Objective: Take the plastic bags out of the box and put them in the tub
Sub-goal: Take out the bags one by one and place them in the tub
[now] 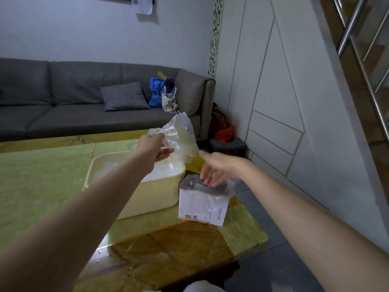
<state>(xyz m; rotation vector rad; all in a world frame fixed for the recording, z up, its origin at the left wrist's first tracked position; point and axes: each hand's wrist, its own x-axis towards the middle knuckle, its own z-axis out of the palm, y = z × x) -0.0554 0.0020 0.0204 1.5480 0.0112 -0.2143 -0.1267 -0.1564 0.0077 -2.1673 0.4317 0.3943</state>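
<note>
Over the far right part of the tabletop [52, 182], the left hand [154, 147] pinches a crumpled clear plastic bag [181, 133] between thumb and curled fingers and holds it in the air above the far right corner of the tub [147, 197]. Most of the bag billows up and out to the right of the pinch, past the tub's right wall and toward the box [203, 202], so only the gathered end nearest the fingers sits over the tub's opening. That is the likely trouble: if the fingers let go from this spot, the light film could drift sideways and land on the box or the tabletop rather than inside, and a bag this flimsy may also cling to the skin instead of dropping. Carrying it further left and lower before release would seem safer. The right hand [216, 168] is spread with its fingers straight and apart, holding nothing, hovering just over the open top of the box, which stands near the right edge of the tabletop, close beside or touching the tub's right wall. Loose film shows at the box's mouth beneath those fingers, so a careless reach could drag out several bags at once or tip the box toward the table's edge. Something pale lies in the tub, but it is too washed out to name.
</note>
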